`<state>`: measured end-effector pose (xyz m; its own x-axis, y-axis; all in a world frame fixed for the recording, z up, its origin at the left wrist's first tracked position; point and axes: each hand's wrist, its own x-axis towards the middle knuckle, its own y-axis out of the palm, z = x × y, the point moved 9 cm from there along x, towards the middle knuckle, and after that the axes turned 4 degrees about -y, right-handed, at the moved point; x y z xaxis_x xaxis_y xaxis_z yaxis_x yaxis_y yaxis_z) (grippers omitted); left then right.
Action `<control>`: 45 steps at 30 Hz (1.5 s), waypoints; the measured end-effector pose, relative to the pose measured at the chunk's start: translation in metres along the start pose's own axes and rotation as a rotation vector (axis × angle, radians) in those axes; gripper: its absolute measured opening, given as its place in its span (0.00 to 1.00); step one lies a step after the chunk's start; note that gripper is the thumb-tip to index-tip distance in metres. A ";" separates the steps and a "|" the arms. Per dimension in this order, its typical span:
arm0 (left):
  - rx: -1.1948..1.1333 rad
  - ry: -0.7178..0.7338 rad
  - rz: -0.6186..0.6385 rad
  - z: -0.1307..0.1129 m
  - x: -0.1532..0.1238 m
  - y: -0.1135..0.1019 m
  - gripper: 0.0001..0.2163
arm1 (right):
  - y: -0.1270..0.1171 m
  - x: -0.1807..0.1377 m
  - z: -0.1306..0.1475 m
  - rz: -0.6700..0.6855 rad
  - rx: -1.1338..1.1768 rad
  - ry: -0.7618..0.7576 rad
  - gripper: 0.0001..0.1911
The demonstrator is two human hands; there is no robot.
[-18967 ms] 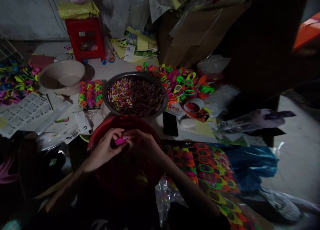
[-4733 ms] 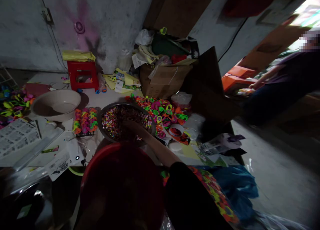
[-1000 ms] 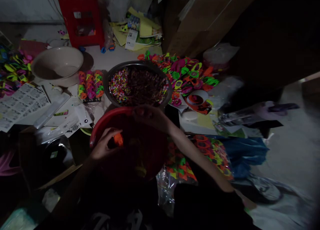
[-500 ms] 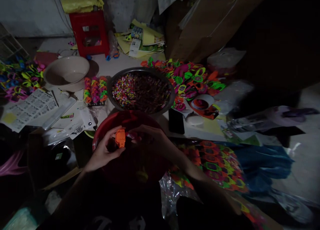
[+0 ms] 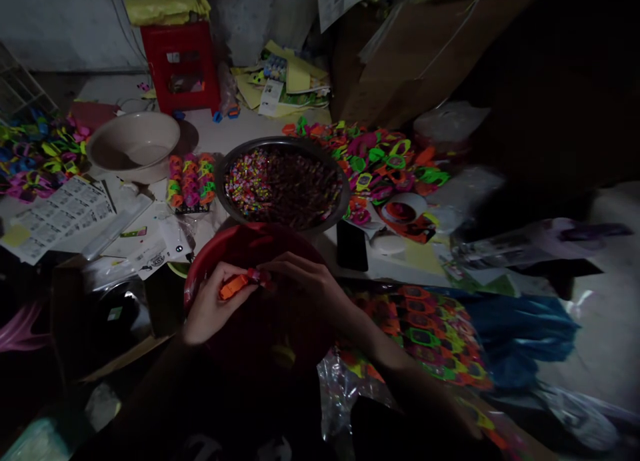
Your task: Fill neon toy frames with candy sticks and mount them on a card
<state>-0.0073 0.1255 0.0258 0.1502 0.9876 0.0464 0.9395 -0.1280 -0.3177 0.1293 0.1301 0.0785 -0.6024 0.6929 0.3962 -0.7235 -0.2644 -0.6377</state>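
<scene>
My left hand [image 5: 206,314] is closed around an orange toy watch [image 5: 234,287], now turned on its side. My right hand [image 5: 313,284] meets it from the right, fingertips pinching small pink-red pieces [image 5: 257,276] against the watch's end; their exact kind is too dark to make out. Both hands are over a large red basin [image 5: 260,234], whose inside is mostly in shadow, with a dim yellow item [image 5: 283,355] low in it. Just beyond the basin stands a metal bowl [image 5: 346,189] full of small, many-coloured pieces.
Colourful toy watches [image 5: 390,157] are heaped right of the bowl, near a black phone [image 5: 352,245]. Bundled watches [image 5: 191,179], a beige basin [image 5: 165,129] and printed sheets [image 5: 65,214] lie left. Bagged watches [image 5: 425,331] sit by my right forearm. A red stool [image 5: 154,67] stands behind.
My left hand has tilted the orange toy watch from upright to lying sideways. My right fingers have moved in, bringing the pink-red pieces against it.
</scene>
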 end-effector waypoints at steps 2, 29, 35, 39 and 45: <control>0.122 0.081 -0.007 -0.008 -0.001 -0.003 0.08 | -0.002 0.000 0.008 0.014 -0.078 -0.044 0.14; 0.702 0.447 0.221 -0.040 0.000 -0.004 0.10 | 0.010 -0.001 0.018 0.152 -0.341 -0.192 0.13; 0.815 0.524 0.230 -0.031 0.005 0.005 0.08 | 0.018 0.001 0.012 0.297 -0.388 -0.197 0.12; 0.759 0.491 0.308 -0.014 0.012 0.021 0.08 | 0.023 -0.004 -0.008 0.391 -0.306 -0.115 0.11; 0.611 0.138 0.471 0.017 0.029 0.040 0.16 | 0.017 -0.023 -0.043 0.478 -0.089 0.186 0.13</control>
<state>0.0296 0.1505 -0.0022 0.5657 0.8161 -0.1183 0.4375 -0.4187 -0.7958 0.1458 0.1382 0.0304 -0.7826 0.6183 -0.0721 -0.3457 -0.5279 -0.7758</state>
